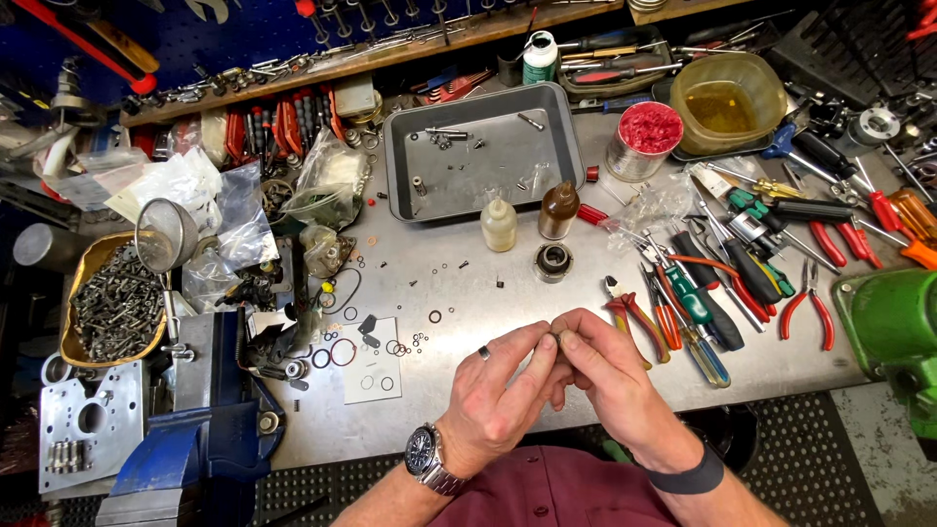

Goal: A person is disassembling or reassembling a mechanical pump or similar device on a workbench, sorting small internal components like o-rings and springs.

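Both hands are meeting over the near edge of the table (468,293), just in front of the person's body. The left hand (498,390), wearing a ring and a wristwatch, is bringing its fingers (539,353) up against those of the right hand (610,366). A small dark part (556,339) is sitting between the fingertips of the two hands, at the point where they are touching; only a sliver of it is showing, and its shape cannot be told. The fingers of both hands are pressing together on it, pinching it from either side, with the remaining fingers curling underneath.

The part is being held above the table, not resting on it. Just beyond the fingertips, a round bearing (552,261) is standing on the table, with a pale bottle (499,224) and a brown bottle (558,211) behind it. A grey tray (410,190) holding a few small pieces is lying farther back. To the right of the hands, red-handled pliers (630,317) are lying near the right hand, beside a row of screwdrivers (698,307). To the left, a white sheet (376,376) is carrying several rings, and a blue vise (205,429) is standing at the table's corner.
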